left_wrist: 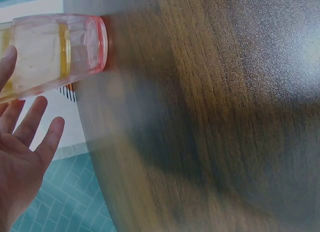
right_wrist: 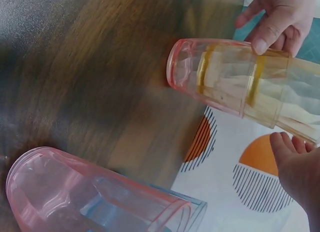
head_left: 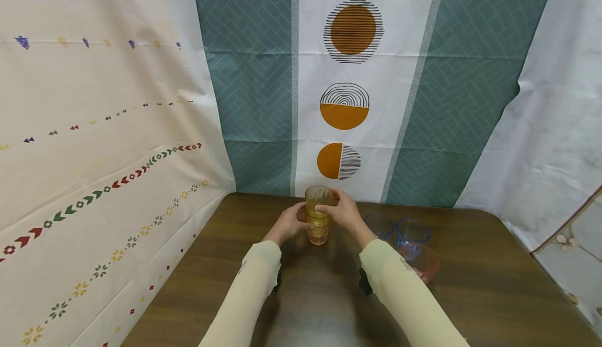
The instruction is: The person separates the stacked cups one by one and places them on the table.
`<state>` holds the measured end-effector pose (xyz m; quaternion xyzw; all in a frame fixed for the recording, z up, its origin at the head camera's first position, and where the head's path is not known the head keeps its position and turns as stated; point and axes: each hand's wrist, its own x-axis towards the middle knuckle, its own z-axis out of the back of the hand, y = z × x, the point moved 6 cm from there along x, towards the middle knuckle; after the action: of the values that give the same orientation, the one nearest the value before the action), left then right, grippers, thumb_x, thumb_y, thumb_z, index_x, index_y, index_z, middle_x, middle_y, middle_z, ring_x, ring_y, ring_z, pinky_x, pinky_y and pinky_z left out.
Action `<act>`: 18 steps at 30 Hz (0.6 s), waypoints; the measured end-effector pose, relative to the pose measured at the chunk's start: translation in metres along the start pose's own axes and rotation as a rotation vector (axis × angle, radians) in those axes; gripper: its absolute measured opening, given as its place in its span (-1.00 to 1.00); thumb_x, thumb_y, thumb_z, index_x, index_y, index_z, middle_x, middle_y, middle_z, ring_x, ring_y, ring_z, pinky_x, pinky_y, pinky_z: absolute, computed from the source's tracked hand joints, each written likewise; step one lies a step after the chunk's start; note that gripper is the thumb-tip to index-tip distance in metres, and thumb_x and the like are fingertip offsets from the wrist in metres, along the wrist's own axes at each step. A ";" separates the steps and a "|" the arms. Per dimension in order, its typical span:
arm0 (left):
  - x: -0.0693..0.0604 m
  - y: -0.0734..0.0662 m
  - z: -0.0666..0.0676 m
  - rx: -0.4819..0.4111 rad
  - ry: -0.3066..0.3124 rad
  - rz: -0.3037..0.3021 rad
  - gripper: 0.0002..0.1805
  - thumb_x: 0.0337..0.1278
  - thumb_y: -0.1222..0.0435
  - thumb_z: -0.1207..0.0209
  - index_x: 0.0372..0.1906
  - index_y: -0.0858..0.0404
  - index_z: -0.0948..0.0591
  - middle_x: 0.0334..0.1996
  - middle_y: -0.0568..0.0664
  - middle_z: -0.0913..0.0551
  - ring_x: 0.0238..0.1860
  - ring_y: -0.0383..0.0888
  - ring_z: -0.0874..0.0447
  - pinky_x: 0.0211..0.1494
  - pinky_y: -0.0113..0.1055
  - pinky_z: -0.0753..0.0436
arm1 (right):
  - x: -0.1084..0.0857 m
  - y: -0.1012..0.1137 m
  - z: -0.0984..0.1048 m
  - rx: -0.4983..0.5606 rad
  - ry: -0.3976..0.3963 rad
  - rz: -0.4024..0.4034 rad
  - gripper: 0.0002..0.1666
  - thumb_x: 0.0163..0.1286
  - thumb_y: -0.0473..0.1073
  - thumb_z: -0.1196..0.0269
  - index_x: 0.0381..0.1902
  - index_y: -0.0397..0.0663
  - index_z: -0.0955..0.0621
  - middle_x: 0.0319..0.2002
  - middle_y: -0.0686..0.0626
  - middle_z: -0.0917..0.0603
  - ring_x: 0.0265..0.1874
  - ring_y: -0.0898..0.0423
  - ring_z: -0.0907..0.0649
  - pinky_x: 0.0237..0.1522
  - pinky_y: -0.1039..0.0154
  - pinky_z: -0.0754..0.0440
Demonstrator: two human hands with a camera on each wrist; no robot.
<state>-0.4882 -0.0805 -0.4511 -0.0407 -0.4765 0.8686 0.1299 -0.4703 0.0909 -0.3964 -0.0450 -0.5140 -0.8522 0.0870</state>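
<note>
A stack of clear tumblers stands upright near the table's back edge: a pink tumbler at the bottom, with amber-yellow tumblers nested above it. My left hand holds the stack from the left around its middle, thumb in front; the left wrist view shows its outer fingers spread and clear of the plastic. Higher up, my right hand grips the uppermost yellow tumbler, thumb across the front and fingers at the far right side. In the right wrist view that tumbler's lower edge looks slightly askew.
To the right of my right forearm stand two blue tumblers, with a pink tumbler in front of them. The brown wooden table ends just behind the stack, where a patterned curtain hangs. Another patterned cloth borders the left side.
</note>
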 end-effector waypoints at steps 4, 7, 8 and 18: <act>0.001 0.001 0.000 0.004 -0.002 -0.008 -0.22 0.09 0.32 -0.42 0.42 0.26 -0.34 0.31 0.15 -0.48 0.28 0.12 -0.48 0.28 -0.01 -0.50 | -0.002 0.005 0.004 0.072 -0.028 0.016 -0.04 0.25 0.01 -0.44 0.45 -0.21 -0.26 0.33 -0.26 -0.42 0.27 -0.20 -0.48 0.18 -0.09 -0.54; 0.003 0.002 0.001 0.024 -0.013 -0.024 -0.22 0.07 0.30 -0.44 0.40 0.26 -0.37 0.28 0.15 -0.51 0.25 0.11 -0.51 0.27 -0.02 -0.51 | -0.004 0.012 0.009 0.115 -0.041 0.032 -0.05 0.26 0.00 -0.44 0.46 -0.19 -0.26 0.34 -0.25 -0.41 0.26 -0.20 -0.49 0.17 -0.09 -0.55; 0.003 0.002 0.001 0.029 -0.016 -0.028 -0.22 0.07 0.30 -0.44 0.40 0.27 -0.37 0.28 0.15 -0.51 0.25 0.12 -0.51 0.27 -0.01 -0.50 | -0.005 0.015 0.011 0.135 -0.040 0.034 -0.06 0.25 -0.01 -0.44 0.45 -0.18 -0.26 0.33 -0.23 -0.41 0.26 -0.18 -0.49 0.17 -0.08 -0.56; 0.002 0.001 -0.001 0.008 -0.015 -0.027 -0.17 0.04 0.29 -0.46 0.42 0.30 -0.33 0.35 0.14 -0.44 0.31 0.16 -0.44 0.28 0.01 -0.48 | -0.020 0.030 0.052 0.160 -0.028 0.054 0.01 0.24 0.06 -0.44 0.49 -0.13 -0.23 0.38 -0.18 -0.36 0.36 -0.17 -0.39 0.26 -0.07 -0.47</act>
<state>-0.4899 -0.0800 -0.4521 -0.0271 -0.4747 0.8689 0.1381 -0.4456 0.1248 -0.3494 -0.0637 -0.5800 -0.8052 0.1059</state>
